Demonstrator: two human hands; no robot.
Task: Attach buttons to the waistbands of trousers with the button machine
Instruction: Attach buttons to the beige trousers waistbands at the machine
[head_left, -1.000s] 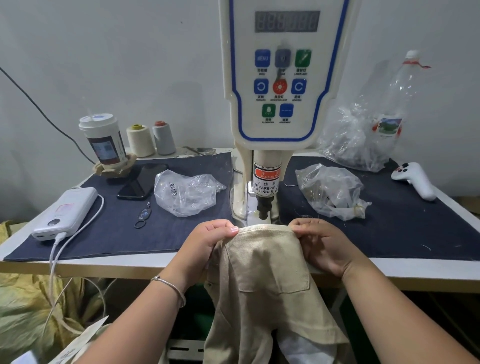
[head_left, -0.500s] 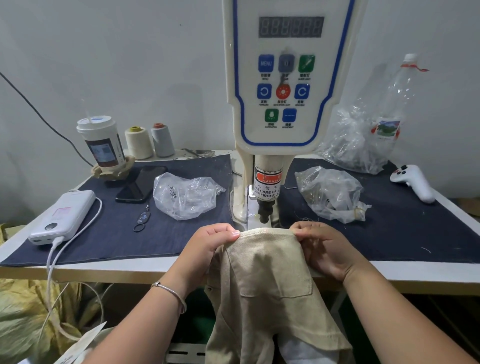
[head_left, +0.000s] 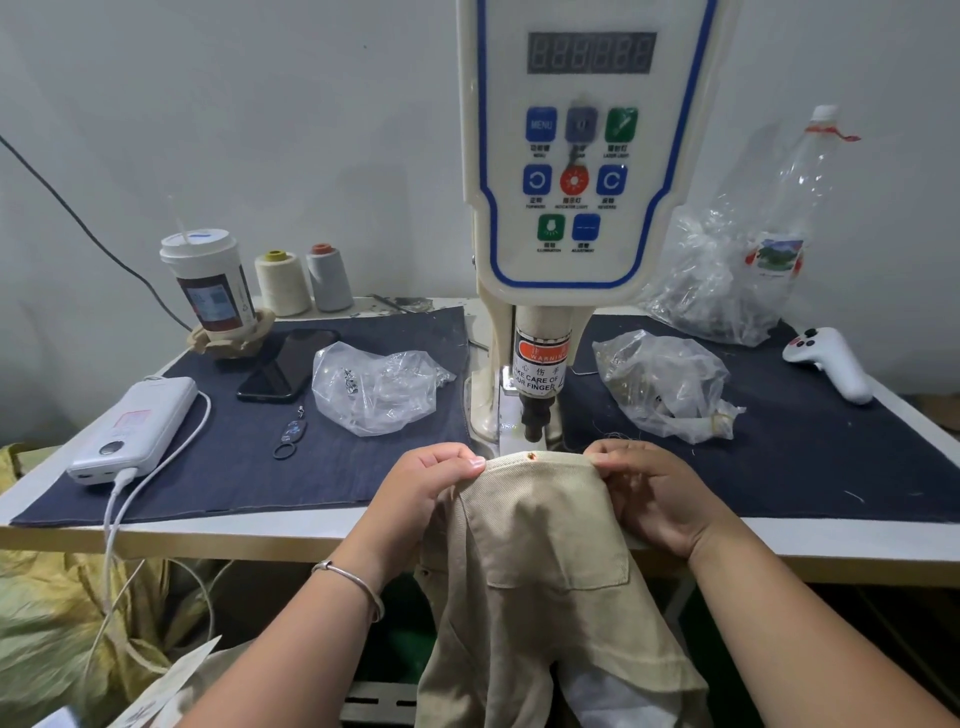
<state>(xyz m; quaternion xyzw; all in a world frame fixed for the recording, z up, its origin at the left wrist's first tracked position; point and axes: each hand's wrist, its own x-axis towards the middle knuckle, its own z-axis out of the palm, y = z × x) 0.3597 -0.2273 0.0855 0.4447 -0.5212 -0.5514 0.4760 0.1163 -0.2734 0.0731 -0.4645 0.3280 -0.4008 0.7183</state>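
Left hand (head_left: 426, 486) and right hand (head_left: 652, 493), each with fingers curled and thumb pinching the upper edge of the beige woven trousers (head_left: 540, 571); between the two grips the waistband (head_left: 535, 462) is stretched flat and level, just in front of the dark metal punch (head_left: 535, 423) of the cream button machine with blue-edged control panel (head_left: 579, 171); a small red-orange spot (head_left: 531, 456) shows on the waistband below the punch, though whether it is a light mark or a fitted part cannot be told; the rest of the garment hangs over the front edge of the desk (head_left: 260, 535) and drapes down between the forearms. Handling, as a judgement: the cloth is light, soft and limp, so it probably sags or slides unless kept taut; the doubled waistband is the firmest part and the sensible place to hold, close on either side of the button point yet clear of the punch, as the red warning label (head_left: 540, 351) advises. Around the machine: dark blue denim mats (head_left: 249, 467) on the desk; two crumpled clear plastic bags of small parts, one at left (head_left: 376, 387) and one at right (head_left: 667, 384); a black phone (head_left: 285, 371); a white power bank (head_left: 135, 431) with cable; a lidded paper cup (head_left: 208, 283); two thread cones (head_left: 304, 283); a white handheld controller (head_left: 831, 364); a clear plastic bottle (head_left: 795, 208).
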